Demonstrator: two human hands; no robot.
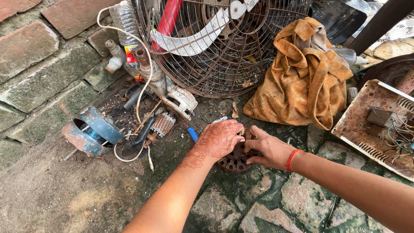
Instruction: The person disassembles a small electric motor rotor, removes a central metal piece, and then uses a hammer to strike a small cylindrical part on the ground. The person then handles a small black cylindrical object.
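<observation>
1. Brick wall (30, 47): far left, mossy, rising from the ground.
2. Blue motor housing (92, 129): rusty, on its side by the wall, well apart from my hands.
3. White cable (144, 64): loops down from the fan guard to the loose parts.
4. Small rotor (163, 124): ribbed, lying among black scraps, near the housing.
5. Blue-handled tool (192, 134): only its handle end shows, just beside my left wrist.
6. Left hand (219, 139): henna-patterned, palm down, fingers curled together over the top of the stator. It presses on it; I cannot tell whether the fingers truly clamp the rim.
7. Stator (235, 160): round, rusty, slotted iron ring, flat on the stone floor between both hands, mostly covered by them.
8. Right hand (269, 149): red thread on the wrist, fingers closed against the stator's right edge, thumb on top.
9. Handling note: my judgement is that the ring wants steady downward pressure from the left while the right works the edge; rust is sharp, so fingertips stay off the slots.
10. Fan guard (224, 47): large wire cage, upright behind.
11. Orange cloth (304, 77): stained, heaped to the right.
12. Rusty tray (379, 129): far right, holding wires.
</observation>
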